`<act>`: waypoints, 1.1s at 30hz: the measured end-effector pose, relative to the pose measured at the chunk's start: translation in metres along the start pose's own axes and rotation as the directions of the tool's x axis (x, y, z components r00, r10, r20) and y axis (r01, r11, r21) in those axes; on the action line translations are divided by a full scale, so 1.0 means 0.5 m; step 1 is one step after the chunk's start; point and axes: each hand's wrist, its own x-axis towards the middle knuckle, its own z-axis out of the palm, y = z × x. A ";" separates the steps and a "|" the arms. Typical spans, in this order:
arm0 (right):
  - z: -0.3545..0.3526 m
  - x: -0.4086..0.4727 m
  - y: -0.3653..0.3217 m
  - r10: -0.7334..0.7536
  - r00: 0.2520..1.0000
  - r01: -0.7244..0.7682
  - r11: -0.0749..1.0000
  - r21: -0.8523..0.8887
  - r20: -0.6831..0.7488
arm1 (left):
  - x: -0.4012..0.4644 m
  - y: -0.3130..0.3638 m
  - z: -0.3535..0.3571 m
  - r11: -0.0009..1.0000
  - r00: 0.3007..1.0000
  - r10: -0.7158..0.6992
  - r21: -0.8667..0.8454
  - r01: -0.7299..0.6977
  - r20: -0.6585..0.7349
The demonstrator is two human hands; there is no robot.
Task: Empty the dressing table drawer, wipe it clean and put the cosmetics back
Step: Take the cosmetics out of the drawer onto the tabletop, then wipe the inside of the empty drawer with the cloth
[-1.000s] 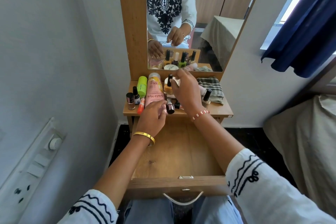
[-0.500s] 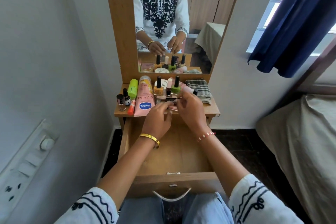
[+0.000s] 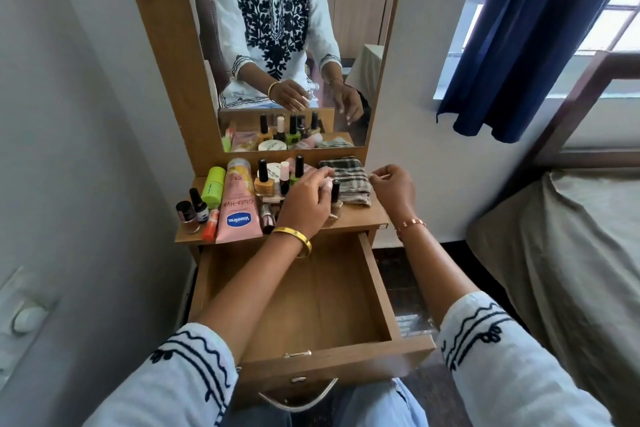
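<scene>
The wooden drawer (image 3: 311, 302) is pulled out, with only its bare bottom showing. Cosmetics crowd the table top (image 3: 360, 218): a pink Vaseline tube (image 3: 239, 208), a green tube (image 3: 213, 185), an orange nail polish (image 3: 263, 180), a green nail polish (image 3: 297, 172) and small dark bottles (image 3: 194, 210). My left hand (image 3: 304, 204) hovers over them, its fingertips at a black-capped bottle (image 3: 335, 192) and a pink item; the mirror shows its fingers apart. My right hand (image 3: 393, 187) is loosely curled at the right edge of a folded checked cloth (image 3: 348, 178), holding nothing.
A tall mirror (image 3: 346, 28) stands behind the table top. A bed (image 3: 571, 236) lies close on the right under a blue curtain (image 3: 536, 28). A wall with a switch panel (image 3: 24, 315) is close on the left. The drawer handle (image 3: 298, 395) is near my knees.
Both hands left the middle of the table top, where they held something small together. My left hand moved right to the black-capped bottle, my right hand to the cloth's edge. The camera tilted up.
</scene>
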 end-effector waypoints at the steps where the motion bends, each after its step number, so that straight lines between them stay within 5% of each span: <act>1: 0.004 0.012 0.002 0.020 1.000 -0.020 1.000 -0.019 0.018 | 0.010 -0.002 0.002 1.000 1.000 -0.015 0.000 0.015 0.017; 17: 0.095 0.105 0.016 0.171 0.970 -0.110 0.942 -0.319 0.172 | 0.099 -0.005 0.019 0.982 0.914 -0.178 0.014 0.186 0.365; 24: 0.087 0.106 0.026 0.185 0.970 -0.145 0.961 -0.236 0.157 | 0.110 -0.023 0.044 0.964 0.861 -0.266 0.106 0.245 0.434; 33: 0.095 0.077 0.018 0.125 0.983 -0.146 0.977 0.156 0.136 | 0.108 -0.032 0.048 0.962 0.859 -0.271 0.148 0.229 0.435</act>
